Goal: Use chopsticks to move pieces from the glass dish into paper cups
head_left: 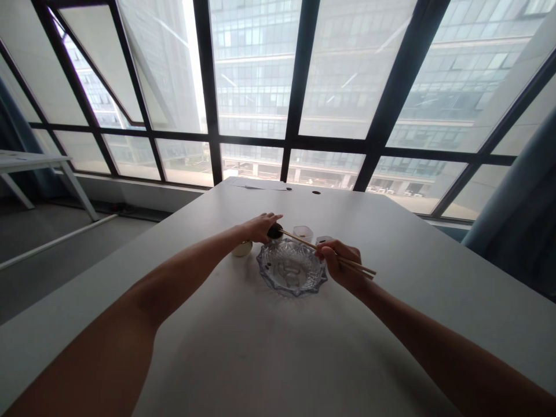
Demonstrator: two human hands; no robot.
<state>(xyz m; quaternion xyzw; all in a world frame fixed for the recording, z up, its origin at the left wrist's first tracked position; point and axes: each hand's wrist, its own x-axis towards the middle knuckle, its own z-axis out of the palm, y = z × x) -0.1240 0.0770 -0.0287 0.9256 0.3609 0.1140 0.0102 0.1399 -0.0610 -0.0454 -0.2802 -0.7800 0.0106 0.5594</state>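
My right hand [341, 258] is closed around a pair of wooden chopsticks [299, 238]. Their tips reach left to a small dark cup [275, 231] behind the glass dish. My left hand [260, 226] is at the left side of that cup, fingers curved against it and partly hiding it. In front of both hands sits a clear glass dish [292, 286] with a scalloped rim, a few small dark pieces [268, 264] at its left. A pale round cup [242, 249] stands beneath my left wrist. Two small clear cups [303, 233] [324, 239] stand behind the dish.
Everything stands on a large white table [269, 353]. A paper sheet [256, 184] lies at its far edge, near a dark round hole [316, 193]. Tall framed windows rise behind. Another white table [30, 161] is at the left, and a dark curtain [516, 202] hangs at the right.
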